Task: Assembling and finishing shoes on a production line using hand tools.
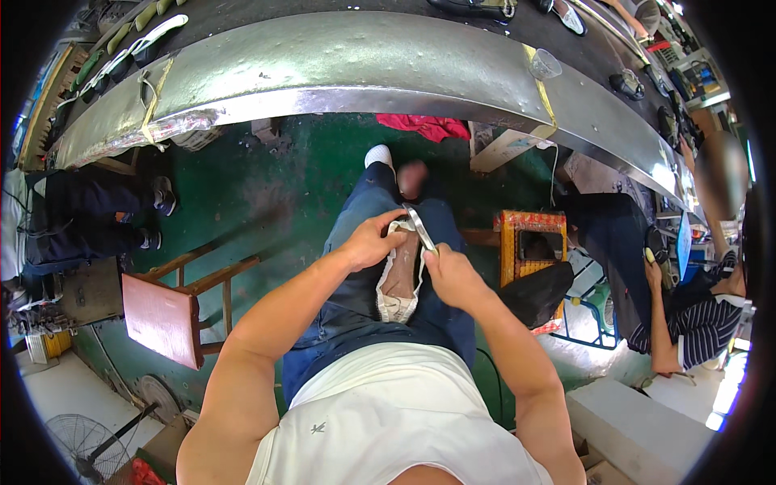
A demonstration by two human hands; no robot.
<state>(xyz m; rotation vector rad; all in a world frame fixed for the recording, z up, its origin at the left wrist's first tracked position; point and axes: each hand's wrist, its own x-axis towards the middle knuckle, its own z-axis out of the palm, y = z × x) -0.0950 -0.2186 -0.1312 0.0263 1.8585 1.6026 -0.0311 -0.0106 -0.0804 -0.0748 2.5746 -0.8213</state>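
Observation:
A shoe (399, 271) lies sole up across my lap, its tan underside showing inside a ring of gathered whitish edge material. My left hand (371, 242) grips it near the far end, thumb pressed on the underside. In my right hand (454, 275) is a slim silver metal hand tool (421, 229) with a pale handle end, probably pliers. Its far tip meets the shoe's rim close to my left fingertips. The tip's exact shape is too small to tell.
A metal-edged workbench (323, 73) curves across the front, with shoes (160, 36) on top. A wooden stool (162, 319) stands left, an orange woven seat (511, 250) right. Coworkers sit at right; another person's legs (97, 214) show at left. A fan (85, 444) stands lower left.

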